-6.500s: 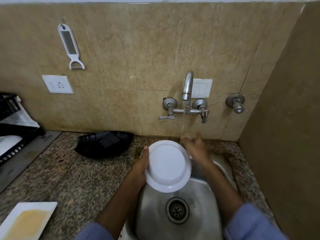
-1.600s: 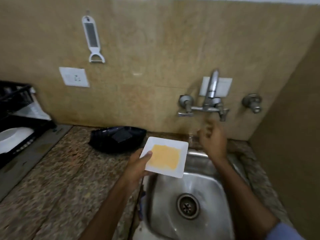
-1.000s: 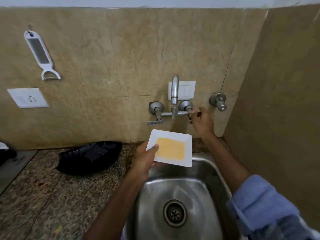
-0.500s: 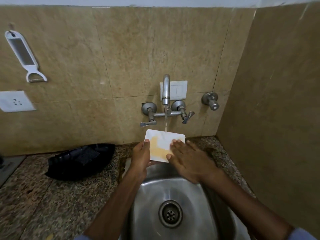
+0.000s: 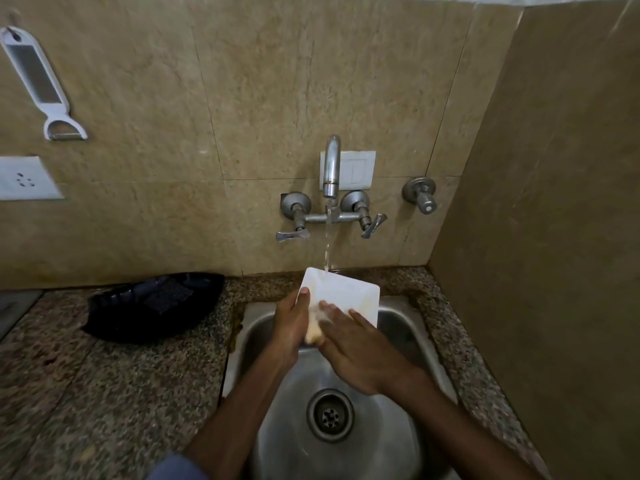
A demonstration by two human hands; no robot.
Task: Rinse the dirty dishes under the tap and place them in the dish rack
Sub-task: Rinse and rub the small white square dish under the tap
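A square white plate (image 5: 346,293) tilts over the steel sink (image 5: 398,327), right under the tap (image 5: 331,168). Running water strikes its far left corner. My left hand (image 5: 290,323) grips the plate's left edge, thumb on top. My right hand (image 5: 356,348) lies flat with spread fingers on the plate's near part, where a yellow smear remains at the lower left corner. The dish rack is out of view.
A black tray (image 5: 152,306) with a dark sponge sits on the granite counter (image 5: 104,393) left of the sink. A white peeler (image 5: 41,84) hangs on the tiled wall above a socket (image 5: 24,178). A side wall closes in on the right.
Most of the yellow residue has washed off the plate. My right hand has slid left across its surface. The plate stays under the running water.
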